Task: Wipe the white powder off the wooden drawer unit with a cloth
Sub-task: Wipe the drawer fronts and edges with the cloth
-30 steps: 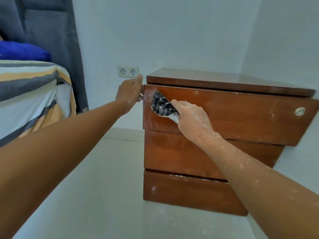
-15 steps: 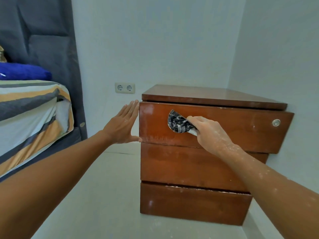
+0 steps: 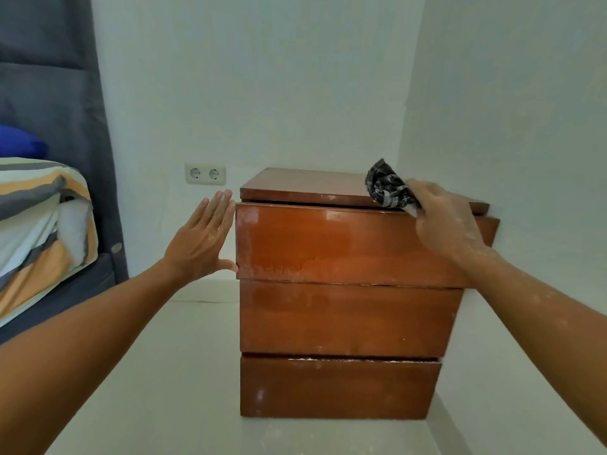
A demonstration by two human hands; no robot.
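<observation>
A reddish-brown wooden drawer unit (image 3: 341,316) with three drawer fronts stands in the room's corner. Faint white powder streaks show along the top drawer's lower and left edges and on the ledge above the bottom drawer. My right hand (image 3: 443,221), dusted with powder, grips a crumpled dark checked cloth (image 3: 386,187) at the front right edge of the unit's top. My left hand (image 3: 200,241) is flat with fingers spread, its thumb touching the top drawer's left edge.
A double wall socket (image 3: 205,174) sits left of the unit. A bed with striped bedding (image 3: 42,218), a blue pillow (image 3: 19,142) and a dark padded headboard (image 3: 56,93) fills the left. White walls close in behind and on the right; pale floor (image 3: 184,372) lies in front.
My right hand has carried the cloth from the left of the top drawer front up to the unit's top right edge. My left hand let go of the corner and now lies flat.
</observation>
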